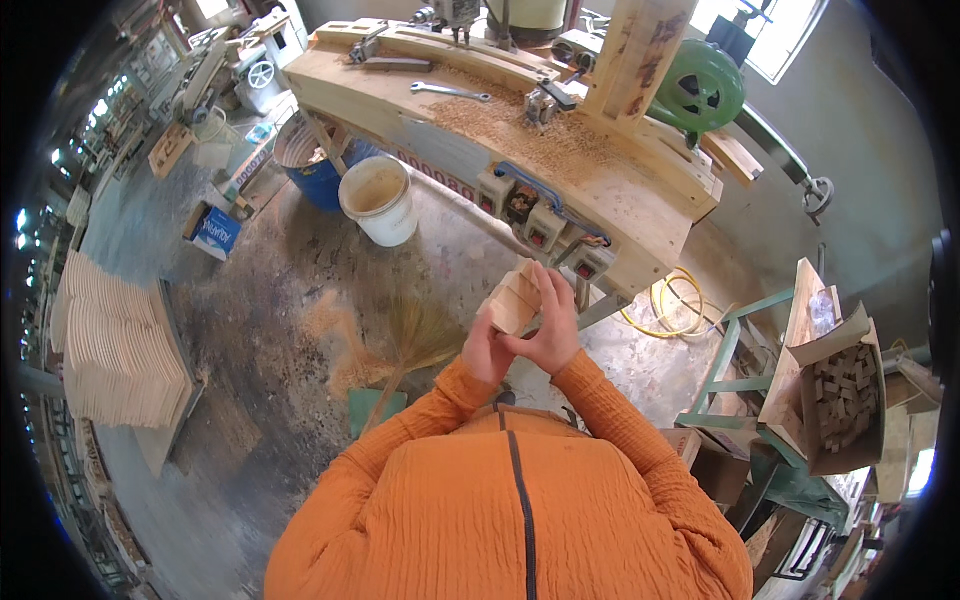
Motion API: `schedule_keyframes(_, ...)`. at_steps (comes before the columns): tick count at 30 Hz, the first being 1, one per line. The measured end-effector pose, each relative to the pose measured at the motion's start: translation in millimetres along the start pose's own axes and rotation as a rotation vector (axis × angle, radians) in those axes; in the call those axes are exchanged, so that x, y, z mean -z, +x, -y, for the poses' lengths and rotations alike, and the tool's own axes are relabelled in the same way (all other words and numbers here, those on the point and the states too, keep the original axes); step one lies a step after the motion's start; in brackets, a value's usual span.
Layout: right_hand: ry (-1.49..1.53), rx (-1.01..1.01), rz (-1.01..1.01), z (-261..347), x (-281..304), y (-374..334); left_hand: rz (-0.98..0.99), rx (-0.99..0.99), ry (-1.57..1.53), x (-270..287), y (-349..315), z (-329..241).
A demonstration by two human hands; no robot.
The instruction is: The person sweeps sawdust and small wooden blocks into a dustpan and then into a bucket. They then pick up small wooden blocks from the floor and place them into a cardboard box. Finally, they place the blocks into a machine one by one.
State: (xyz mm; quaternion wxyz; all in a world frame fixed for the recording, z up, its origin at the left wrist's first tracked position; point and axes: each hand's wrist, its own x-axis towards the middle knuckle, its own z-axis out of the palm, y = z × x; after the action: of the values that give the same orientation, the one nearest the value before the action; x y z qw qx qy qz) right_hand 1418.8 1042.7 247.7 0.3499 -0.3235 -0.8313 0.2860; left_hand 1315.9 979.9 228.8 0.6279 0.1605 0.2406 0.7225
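Observation:
Several small pale wooden blocks (514,303), pressed together in a stack, are held between my two hands in front of my body. My left hand (484,352) closes on their lower left side. On the other side my right hand (556,328) has its fingers laid along the blocks and its thumb reaching across below them. Just beyond the hands is the front edge of a wooden workbench (420,130), with switch boxes (540,228) fixed to it. Wood shavings and a wrench (450,92) lie on the bench top.
A white bucket (385,205) and a blue drum (325,165) stand left of the bench. A straw broom (410,335) lies near my left forearm. Curved wooden pieces (120,340) are stacked far left. At right, a cardboard box (845,400) holds small blocks; a yellow hose (690,300) coils nearby.

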Motion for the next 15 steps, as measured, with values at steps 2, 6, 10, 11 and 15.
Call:
schedule_keyframes(2, 0.147, -0.023, 0.025, -2.4, 13.0, 5.2, 0.146, 0.261, -0.214, -1.1, 8.4, -22.5)
schedule_keyframes(6, -0.053, 0.239, 0.174, -6.4, 24.6, 7.9, -0.002, 0.591, -0.07, 6.1, 25.3, -40.4)
schedule_keyframes(10, -0.132, 0.236, 0.222, -2.2, 22.9, 6.2, -0.023, 0.577, -0.001, 15.2, 36.6, -31.3)
schedule_keyframes(11, -0.157, 0.224, 0.218, -2.5, 23.1, 6.0, -0.003, 0.558, 0.008, 15.4, 40.8, -28.4)
schedule_keyframes(15, -0.211, 0.129, 0.2, -0.8, 24.9, 4.5, 0.024, 0.541, 0.059, 13.6, 49.0, -20.2)
